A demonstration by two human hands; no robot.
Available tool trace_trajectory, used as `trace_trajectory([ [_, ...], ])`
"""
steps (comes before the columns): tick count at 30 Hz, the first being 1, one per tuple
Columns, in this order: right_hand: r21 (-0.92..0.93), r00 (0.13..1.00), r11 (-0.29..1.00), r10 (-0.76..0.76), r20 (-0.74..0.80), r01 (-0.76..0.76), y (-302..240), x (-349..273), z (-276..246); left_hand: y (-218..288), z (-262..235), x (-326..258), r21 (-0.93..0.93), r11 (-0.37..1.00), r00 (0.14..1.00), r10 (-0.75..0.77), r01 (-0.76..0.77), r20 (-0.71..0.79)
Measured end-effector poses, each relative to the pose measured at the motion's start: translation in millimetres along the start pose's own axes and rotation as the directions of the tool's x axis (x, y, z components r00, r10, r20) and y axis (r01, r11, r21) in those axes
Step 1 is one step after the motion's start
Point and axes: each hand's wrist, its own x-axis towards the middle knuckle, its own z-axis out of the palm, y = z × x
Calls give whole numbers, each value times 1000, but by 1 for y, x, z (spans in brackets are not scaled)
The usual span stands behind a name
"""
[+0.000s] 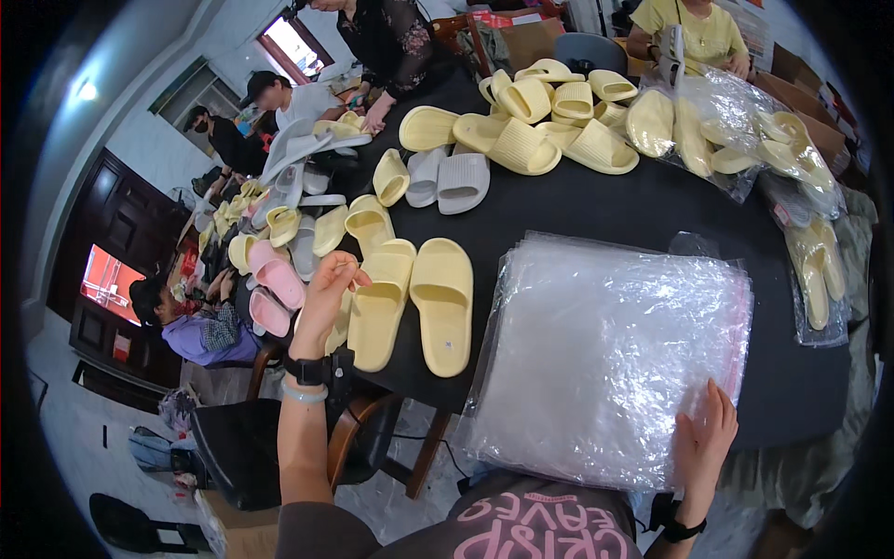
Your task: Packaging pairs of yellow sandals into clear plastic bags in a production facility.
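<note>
My left hand (333, 287) is raised over the table's left part, its fingers curled and pinched together; whatever they hold, if anything, is too small to make out. Just beside it a pale yellow slide slipper (380, 312) lies sole down, and its mate (443, 312) lies close to the right, both toe openings facing away from me. My right hand (710, 436) rests with fingers stretched out on the lower right corner of a thick stack of clear plastic bags (605, 354). That stack covers the table directly in front of me.
Loose yellow slippers (521, 140) pile up at the back, with grey slippers (463, 182) and pink ones (277, 275) farther left. Bagged yellow slippers (815, 265) lie along the right edge. A black chair (251, 447) stands at lower left. Several people work around the table.
</note>
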Motion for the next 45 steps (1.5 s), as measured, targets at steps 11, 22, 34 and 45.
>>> trace_trajectory([
  [11,-12,1000,1000,8,17,-8,-2,4,1,-63,45,-43,458,876,981,190,-155,-31],
  [22,-39,997,998,-52,56,54,5,1,4,-93,83,-46,695,690,978,100,-202,185],
  [34,-35,997,999,40,71,-37,-12,3,-3,-87,11,99,585,807,991,131,-82,-41],
  [45,-21,994,997,74,77,-72,-10,-2,-5,-111,-31,132,654,753,960,133,63,-245],
])
